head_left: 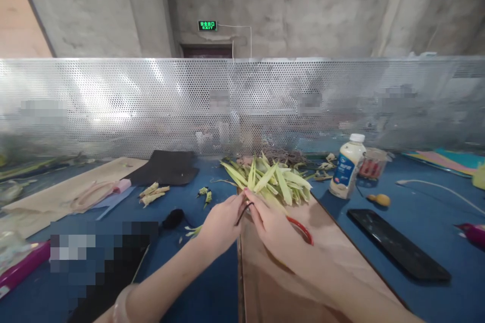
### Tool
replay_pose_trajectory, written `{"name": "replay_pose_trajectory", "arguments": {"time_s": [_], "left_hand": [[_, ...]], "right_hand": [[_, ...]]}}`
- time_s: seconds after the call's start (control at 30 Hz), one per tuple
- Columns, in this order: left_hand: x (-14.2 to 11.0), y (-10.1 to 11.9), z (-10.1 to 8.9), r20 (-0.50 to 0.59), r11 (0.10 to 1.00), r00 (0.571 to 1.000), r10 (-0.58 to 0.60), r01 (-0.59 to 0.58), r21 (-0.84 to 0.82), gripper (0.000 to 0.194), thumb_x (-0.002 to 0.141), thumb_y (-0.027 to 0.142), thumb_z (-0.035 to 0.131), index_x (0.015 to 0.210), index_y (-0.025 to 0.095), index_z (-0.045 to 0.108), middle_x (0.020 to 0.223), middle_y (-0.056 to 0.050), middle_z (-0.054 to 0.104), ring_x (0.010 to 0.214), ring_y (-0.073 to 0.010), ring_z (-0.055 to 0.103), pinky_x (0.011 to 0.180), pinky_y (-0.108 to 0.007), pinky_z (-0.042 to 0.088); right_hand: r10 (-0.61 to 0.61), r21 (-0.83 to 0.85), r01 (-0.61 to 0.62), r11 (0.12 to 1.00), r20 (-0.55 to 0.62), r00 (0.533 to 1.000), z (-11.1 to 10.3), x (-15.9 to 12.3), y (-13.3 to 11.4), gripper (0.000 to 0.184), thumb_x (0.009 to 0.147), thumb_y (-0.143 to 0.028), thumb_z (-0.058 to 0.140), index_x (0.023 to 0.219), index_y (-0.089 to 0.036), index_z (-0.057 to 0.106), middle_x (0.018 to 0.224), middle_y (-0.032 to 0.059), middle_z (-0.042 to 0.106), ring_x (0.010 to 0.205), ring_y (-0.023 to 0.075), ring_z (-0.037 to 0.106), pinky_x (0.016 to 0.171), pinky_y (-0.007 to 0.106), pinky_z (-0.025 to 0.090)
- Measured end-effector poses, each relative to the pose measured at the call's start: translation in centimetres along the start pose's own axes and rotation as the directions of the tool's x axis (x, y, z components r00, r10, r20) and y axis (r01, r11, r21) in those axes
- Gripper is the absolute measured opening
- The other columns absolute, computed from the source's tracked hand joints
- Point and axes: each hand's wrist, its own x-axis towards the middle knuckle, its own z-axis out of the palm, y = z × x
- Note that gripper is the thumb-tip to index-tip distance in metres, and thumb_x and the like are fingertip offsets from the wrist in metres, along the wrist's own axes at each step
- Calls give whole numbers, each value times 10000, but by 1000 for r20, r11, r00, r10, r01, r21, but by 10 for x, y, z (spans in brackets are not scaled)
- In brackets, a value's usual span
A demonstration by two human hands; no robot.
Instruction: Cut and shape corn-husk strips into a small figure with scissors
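My left hand (223, 224) and my right hand (275, 227) meet at the fingertips over the near edge of a pile of pale green corn husks (284, 181). Both are closed in a pinch. A thin dark cord (244, 213) curves between them. One narrow husk strip (251, 174) rises just past the fingertips; whether it is held or lies in the pile I cannot tell. Partly hidden by my right hand, scissors with a red handle (309, 234) rest on the brown board (280, 292). Left of my hands lies a ball of black thread (173, 218).
A white-capped bottle (345, 169), a clear cup (373, 164) and a black phone (397, 245) are on the right. Husk scraps (152, 193), black sheet material (164, 167) and brown paper (45, 207) lie left. A perforated metal screen (170, 106) borders the blue table's far side.
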Motion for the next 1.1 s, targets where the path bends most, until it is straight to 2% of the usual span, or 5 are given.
{"name": "replay_pose_trajectory", "arguments": {"time_s": [0.23, 0.4, 0.6, 0.83, 1.1], "left_hand": [[-4, 5, 6, -22, 992, 1000, -11, 8, -128, 457, 904, 206, 332, 1359, 177, 360, 1240, -95, 571, 1070, -193, 581, 891, -311, 476], [-3, 7, 8, -7, 981, 986, 166, -164, 108, 384, 937, 223, 291, 1252, 146, 497, 1035, -99, 614, 894, -165, 604, 816, -273, 494], [-4, 9, 7, 118, 842, 940, 319, -338, 419, 362, 891, 86, 332, 1161, 103, 572, 1254, -140, 551, 1081, -223, 522, 941, -335, 430], [-2, -3, 18, 18, 915, 988, 150, -146, 377, 470, 912, 132, 273, 1380, 106, 312, 1085, -113, 612, 940, -183, 587, 787, -281, 506], [-5, -6, 21, -19, 910, 989, 149, -130, 393, 594, 851, 67, 303, 1427, 156, 188, 956, -70, 635, 847, -176, 628, 709, -255, 498]], "right_hand": [[42, -71, -46, 996, -47, 998, -16, -10, -2, 383, 919, -195, 263, 1134, -150, 577, 1086, 143, 642, 995, 247, 611, 865, 395, 477], [162, -135, -169, 976, -66, 985, -25, -9, -7, 361, 935, -244, 277, 870, -180, 626, 800, 109, 673, 716, 215, 635, 646, 314, 463], [230, -3, -232, 973, -97, 968, -16, -4, 1, 317, 908, -265, 347, 815, -177, 636, 764, 95, 671, 689, 219, 625, 631, 320, 444], [326, 218, -282, 934, -206, 923, -24, -3, 3, 352, 936, -315, 294, 1043, -186, 603, 859, 75, 692, 745, 189, 646, 678, 285, 474], [272, -67, -297, 953, -248, 930, -33, 5, 9, 438, 905, -408, 323, 532, -209, 440, 454, 19, 494, 451, 144, 458, 503, 279, 322]]}}
